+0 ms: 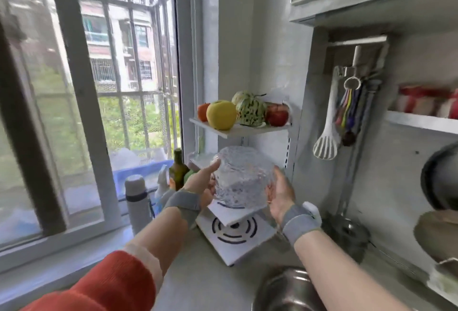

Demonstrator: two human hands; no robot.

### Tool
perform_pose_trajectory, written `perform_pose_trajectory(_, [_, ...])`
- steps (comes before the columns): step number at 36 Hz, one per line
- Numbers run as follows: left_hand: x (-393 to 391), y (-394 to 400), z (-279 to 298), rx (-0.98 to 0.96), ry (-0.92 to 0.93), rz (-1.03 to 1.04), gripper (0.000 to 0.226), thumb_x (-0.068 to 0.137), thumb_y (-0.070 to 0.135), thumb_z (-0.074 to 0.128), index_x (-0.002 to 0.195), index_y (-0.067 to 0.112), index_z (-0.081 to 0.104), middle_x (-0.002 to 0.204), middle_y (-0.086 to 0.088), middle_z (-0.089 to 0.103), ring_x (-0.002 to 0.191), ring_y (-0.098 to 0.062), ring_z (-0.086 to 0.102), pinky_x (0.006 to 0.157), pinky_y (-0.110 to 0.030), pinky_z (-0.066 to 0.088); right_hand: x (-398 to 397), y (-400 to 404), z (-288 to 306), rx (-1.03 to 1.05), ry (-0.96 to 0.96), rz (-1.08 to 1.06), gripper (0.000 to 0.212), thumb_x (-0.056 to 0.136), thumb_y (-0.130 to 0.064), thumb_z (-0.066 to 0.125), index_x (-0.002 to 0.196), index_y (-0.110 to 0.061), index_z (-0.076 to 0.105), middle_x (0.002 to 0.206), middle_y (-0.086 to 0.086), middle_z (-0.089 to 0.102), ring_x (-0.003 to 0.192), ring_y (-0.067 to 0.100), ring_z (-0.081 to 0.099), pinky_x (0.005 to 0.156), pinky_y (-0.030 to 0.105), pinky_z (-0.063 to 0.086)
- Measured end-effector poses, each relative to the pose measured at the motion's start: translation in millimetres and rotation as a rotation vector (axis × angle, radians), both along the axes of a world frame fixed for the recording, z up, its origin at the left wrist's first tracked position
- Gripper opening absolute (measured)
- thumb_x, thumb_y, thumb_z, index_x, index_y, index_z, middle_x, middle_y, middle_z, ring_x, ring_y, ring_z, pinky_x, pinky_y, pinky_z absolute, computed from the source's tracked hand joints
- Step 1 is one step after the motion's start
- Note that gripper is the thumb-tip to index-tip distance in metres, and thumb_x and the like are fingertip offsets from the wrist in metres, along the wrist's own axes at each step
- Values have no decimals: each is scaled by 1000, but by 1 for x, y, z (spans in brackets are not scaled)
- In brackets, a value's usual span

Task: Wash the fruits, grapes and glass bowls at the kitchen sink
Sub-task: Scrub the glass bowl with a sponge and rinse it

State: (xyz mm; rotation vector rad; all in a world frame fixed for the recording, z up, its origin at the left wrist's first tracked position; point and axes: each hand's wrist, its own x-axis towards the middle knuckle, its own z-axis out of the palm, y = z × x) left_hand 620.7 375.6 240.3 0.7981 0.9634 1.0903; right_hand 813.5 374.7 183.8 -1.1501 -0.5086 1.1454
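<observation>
**Carrying a glass bowl between both hands, near the corner shelves**

Standing at the worktop (198,283), the person has both arms stretched toward the corner by the window (81,112). Low and to the right of the right forearm, the steel rim of the sink (285,286) curves into view, well apart from the hands. Directly under the hands sits a white appliance (235,236) with ring markings.

Between the two hands is the textured glass bowl (244,177), turned upside down and raised off everything below. The left hand (200,184) cups its left side, thumb lying up along the wall; the right hand (280,191) presses its palm and fingers to the right side. Both hands are spread wide round the glass.

Above the hands, on the upper shelf (238,130), the fruits wait: a yellow apple (221,115), a striped melon (250,111), a red apple (277,117) and an orange fruit (202,111). I see no grapes.

This looks like the fetch-or-return step for a bowl; I cannot tell whether it is washed. If unwashed, the next move calls for drawing it back and down to the right, over the sink, keeping even pressure, since the glass may be slippery.
</observation>
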Motion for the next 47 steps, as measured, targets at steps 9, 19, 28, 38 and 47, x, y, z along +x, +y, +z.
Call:
perform_pose_trajectory(9, [28, 53, -4, 59, 1, 137, 57, 87, 36, 66, 128, 1, 49, 58, 0, 27, 50, -11, 25, 50, -24, 26, 12, 48, 27, 71, -110, -99, 37, 95, -13, 38, 59, -17, 44, 57, -1, 40, 49, 14, 34, 42, 21, 28])
perform_pose_trajectory(19, [36, 93, -18, -18, -94, 206, 52, 87, 36, 66, 123, 3, 50, 67, 0, 35, 55, -11, 27, 54, -24, 28, 22, 83, 34, 22, -242, 181, 60, 59, -50, 69, 99, -6, 68, 113, 1, 32, 108, 17, 31, 86, 35, 46])
perform_pose_trajectory(28, [43, 125, -18, 29, 68, 195, 60, 84, 47, 64, 122, 2, 53, 59, -9, 40, 52, -18, 36, 52, -27, 34, 17, 109, 37, 20, -353, 97, 29, 96, -39, 49, 98, -11, 55, 69, -3, 35, 60, 13, 36, 57, 27, 32])
perform_pose_trajectory(38, [49, 131, -20, 215, 524, 191, 75, 97, 53, 32, 131, -13, 42, 134, -31, 48, 125, -44, 47, 109, -50, 36, 18, 126, 27, -41, -716, 100, 35, 100, -42, 32, 110, -15, 52, 93, 5, 51, 86, 20, 48, 90, 41, 46])
perform_pose_trajectory(47, [49, 124, -19, 307, 775, 73, 56, 103, 41, 24, 140, 0, 35, 140, -17, 43, 124, -28, 43, 97, -33, 33, 26, 116, 29, -1, -842, 93, 53, 103, -38, 25, 137, 0, 41, 131, 17, 51, 115, 28, 49, 97, 36, 38])
